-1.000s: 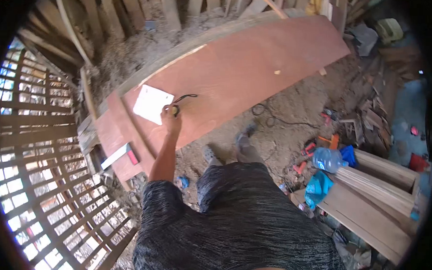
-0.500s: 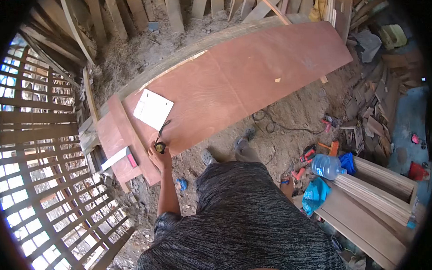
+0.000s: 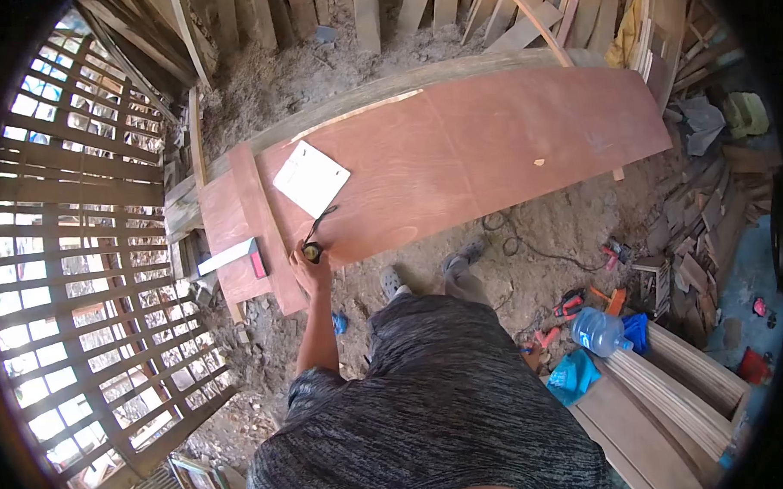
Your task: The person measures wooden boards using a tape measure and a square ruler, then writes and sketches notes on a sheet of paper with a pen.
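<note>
My left hand [image 3: 310, 271] has its fingers closed around a black and yellow tape measure [image 3: 312, 252], at the near edge of a reddish plywood sheet [image 3: 508, 137]. The tape measure's dark strap trails toward a white sheet with writing [image 3: 312, 180]. Just left of the hand, a narrow plywood strip [image 3: 259, 215] lies across the sheet. Beyond that strip is a hand saw [image 3: 230, 255] with a pale blade and a red-and-white handle. Of my right hand [image 3: 531, 355], only a sliver of skin shows beside my shirt, near a red tool; its fingers are hidden.
A clear water jug [image 3: 598, 331], a blue bag [image 3: 573, 377], red power tools [image 3: 569, 304] and long boards [image 3: 673, 398] lie at right. A black cord [image 3: 538, 250] runs over the dirt floor. Wooden slats [image 3: 82, 264] form the left side; scrap wood [image 3: 676, 243] is piled at right.
The whole view has shifted, so the plywood and saw appear farther right. My left hand keeps its hold on the tape measure. Less of my right arm shows now.
</note>
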The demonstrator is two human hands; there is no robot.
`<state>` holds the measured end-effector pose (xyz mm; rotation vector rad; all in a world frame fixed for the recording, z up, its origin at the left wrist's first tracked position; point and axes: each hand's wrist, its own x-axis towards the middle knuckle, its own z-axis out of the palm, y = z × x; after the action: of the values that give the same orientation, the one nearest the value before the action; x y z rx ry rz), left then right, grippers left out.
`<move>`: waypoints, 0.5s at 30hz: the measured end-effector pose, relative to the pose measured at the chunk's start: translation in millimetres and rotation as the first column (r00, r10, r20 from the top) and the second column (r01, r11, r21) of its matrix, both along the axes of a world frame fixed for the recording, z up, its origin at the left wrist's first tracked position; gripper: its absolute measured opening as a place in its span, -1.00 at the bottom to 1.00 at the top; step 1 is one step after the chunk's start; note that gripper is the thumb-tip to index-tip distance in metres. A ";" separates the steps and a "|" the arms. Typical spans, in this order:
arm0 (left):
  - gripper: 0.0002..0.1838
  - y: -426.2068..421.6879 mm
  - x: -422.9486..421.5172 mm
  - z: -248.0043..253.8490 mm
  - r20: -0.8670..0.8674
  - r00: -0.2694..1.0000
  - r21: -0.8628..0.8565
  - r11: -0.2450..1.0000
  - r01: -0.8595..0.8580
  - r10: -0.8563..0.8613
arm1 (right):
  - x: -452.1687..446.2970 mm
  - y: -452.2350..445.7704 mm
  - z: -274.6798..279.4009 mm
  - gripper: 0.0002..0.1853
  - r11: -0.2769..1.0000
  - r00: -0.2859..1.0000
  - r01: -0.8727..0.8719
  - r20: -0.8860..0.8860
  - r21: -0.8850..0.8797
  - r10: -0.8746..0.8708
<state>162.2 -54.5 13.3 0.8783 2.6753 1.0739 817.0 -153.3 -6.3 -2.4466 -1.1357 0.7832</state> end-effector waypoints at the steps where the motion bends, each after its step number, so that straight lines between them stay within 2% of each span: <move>1: -0.23 -2.4 0.7 -2.8 0.018 1.000 0.012 1.000 -0.021 0.021 | 1.4 -7.6 -9.5 -0.63 1.000 1.000 -0.006 0.001 -0.009 0.006; 6: -0.22 -16.4 -3.0 -29.9 0.022 1.000 0.100 0.995 -0.023 0.021 | 27.3 -62.9 -76.4 -0.64 0.998 0.998 -0.049 -0.034 0.032 0.050; 8: -0.21 -25.4 -8.1 -34.1 0.006 1.000 0.143 0.990 -0.008 0.007 | 49.8 -83.0 -118.8 -0.66 0.992 0.988 -0.025 -0.149 0.120 0.043; 9: -0.20 -29.5 -10.8 -31.2 0.008 1.000 0.093 0.995 0.019 -0.019 | 66.4 -88.4 -133.8 -0.70 0.957 0.944 -0.132 -0.262 0.258 0.201; 12: -0.22 -36.3 -12.7 -18.2 -0.025 1.000 0.039 0.999 -0.014 0.015 | 37.0 -68.6 -94.4 -0.72 0.994 0.986 -0.073 -0.143 0.081 0.084; 15: -0.23 -42.8 -17.9 -30.6 -0.023 0.999 0.031 0.999 -0.043 0.043 | 14.3 -49.4 -50.9 -0.76 0.995 0.994 -0.066 -0.095 -0.069 0.059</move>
<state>144.3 -97.3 -17.2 0.8482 2.7162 1.1237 831.3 -202.6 -57.1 -2.4154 -1.1731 0.9623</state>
